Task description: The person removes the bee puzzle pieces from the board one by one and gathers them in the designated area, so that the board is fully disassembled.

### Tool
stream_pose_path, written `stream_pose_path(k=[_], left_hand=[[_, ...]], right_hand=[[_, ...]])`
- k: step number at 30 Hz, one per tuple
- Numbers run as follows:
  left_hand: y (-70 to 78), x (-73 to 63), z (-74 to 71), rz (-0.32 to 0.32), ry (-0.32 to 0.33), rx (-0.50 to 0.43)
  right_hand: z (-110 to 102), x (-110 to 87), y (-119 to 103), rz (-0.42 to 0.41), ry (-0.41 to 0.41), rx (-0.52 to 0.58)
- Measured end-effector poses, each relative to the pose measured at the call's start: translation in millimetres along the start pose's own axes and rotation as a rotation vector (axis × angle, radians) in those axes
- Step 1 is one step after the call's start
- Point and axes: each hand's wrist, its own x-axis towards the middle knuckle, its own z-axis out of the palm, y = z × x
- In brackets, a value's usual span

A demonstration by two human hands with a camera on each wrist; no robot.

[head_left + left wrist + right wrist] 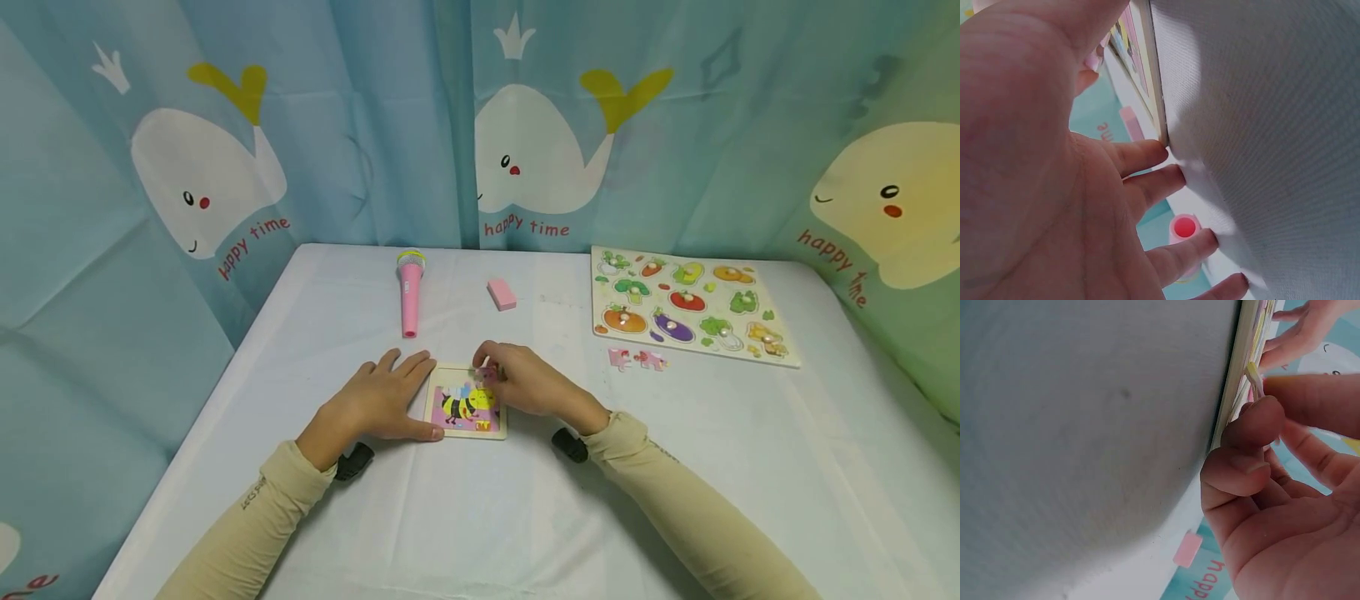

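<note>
A small wooden puzzle board (429,408) with a pale frame and a bee picture lies flat on the table. My left hand (382,400) is spread beside its left side, thumb at the near left corner and index fingertip at the far left corner. Its fingers look straight in the left wrist view. Over the board's upper right part, my right hand (528,379) pinches a puzzle piece (1254,378) between thumb and index finger. The piece is tilted, with a yellow patch on it, and fingers hide most of it. Pink and yellow pieces fill the lower part of the frame.
Two pink puzzle pieces (649,360) lie to the right, just before a large vegetable peg board (697,304). Beyond the hands are a pink toy microphone (409,300) and a pink block (502,294). A whale-print curtain (420,125) hangs behind the white table (465,517).
</note>
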Motion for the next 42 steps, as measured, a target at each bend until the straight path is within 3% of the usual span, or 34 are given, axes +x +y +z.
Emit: stream_pose_path(k=[13, 21, 42], left_hand=[[3.9, -0.8, 0.4, -0.007, 0.0, -0.013], [3.5, -1.2, 0.5, -0.004, 0.007, -0.013], [2.1, -0.8, 0.2, 0.003, 0.011, -0.002]], right_hand=[[-3.7, -5.7, 8.3, 0.08, 0.113, 0.114], [-12.0, -16.0, 13.1, 0.124, 0.14, 0.168], [-38.1, -50.2, 37.1, 0.22, 0.201, 0.186]])
